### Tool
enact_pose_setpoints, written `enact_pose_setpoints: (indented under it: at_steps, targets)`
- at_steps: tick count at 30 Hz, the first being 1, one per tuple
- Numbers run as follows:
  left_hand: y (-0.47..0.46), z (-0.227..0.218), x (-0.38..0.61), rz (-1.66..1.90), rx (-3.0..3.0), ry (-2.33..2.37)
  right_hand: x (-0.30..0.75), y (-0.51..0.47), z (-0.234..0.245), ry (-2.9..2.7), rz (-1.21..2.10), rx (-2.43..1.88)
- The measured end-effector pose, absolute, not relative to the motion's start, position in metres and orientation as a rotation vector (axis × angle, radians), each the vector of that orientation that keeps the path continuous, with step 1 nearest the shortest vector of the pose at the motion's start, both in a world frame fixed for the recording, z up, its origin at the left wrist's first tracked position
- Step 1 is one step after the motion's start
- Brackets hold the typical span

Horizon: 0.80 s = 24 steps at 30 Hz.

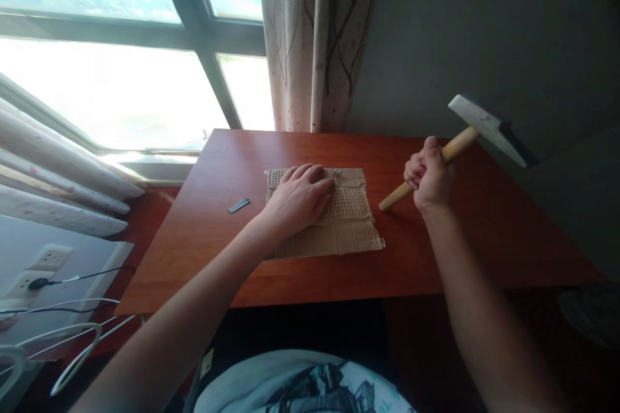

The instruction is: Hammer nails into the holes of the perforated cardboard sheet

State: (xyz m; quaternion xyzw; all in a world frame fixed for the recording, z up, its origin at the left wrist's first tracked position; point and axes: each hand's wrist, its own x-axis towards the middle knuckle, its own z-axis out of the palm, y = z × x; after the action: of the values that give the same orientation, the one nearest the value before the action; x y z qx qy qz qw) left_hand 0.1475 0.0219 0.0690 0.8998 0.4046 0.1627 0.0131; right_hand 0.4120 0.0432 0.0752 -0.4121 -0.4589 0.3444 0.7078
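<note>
My left hand (300, 197) rests palm down on a piece of brown cardboard (334, 239), its fingers stretched out and nothing visibly gripped. Rows of small holes dot the upper part of the cardboard. Just beyond the fingertips, a few small metal bits (338, 173) stand at the cardboard's far edge, too small to make out. Raised over the right side of the table, my right hand (431, 174) is wrapped round the wooden handle of a hammer (487, 119). The hammer's head points up and away to the right. Left of the cardboard lies a small bundle of nails (239, 205).
The reddish-brown wooden table (194, 232) stands against a window (121, 90) and a dark wall (475, 32). A patterned curtain (305, 39) hangs behind it. At lower left are wall sockets (29, 284) with a plug and loose white cables (77, 361).
</note>
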Motion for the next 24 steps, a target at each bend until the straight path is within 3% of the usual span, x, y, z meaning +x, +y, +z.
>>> enact_pose_setpoints:
  at_steps: [6,10,13,18,24]
  targets:
    - [0.025,0.083,0.121,0.728,2.714,1.363,0.403,0.045,0.073,-1.058,0.773,-0.936]
    - [0.029,0.082,0.071,0.826,2.506,1.754,0.402,0.044,0.071,-1.077,0.752,-0.936]
    - [0.033,0.068,0.031,0.574,2.329,2.083,0.402,0.041,0.070,-1.067,0.745,-0.924]
    - [0.036,0.039,-0.003,0.151,2.201,2.071,0.401,0.040,0.071,-1.050,0.758,-0.937]
    - [0.035,0.034,-0.002,0.044,2.189,2.036,0.400,0.041,0.071,-1.064,0.761,-0.952]
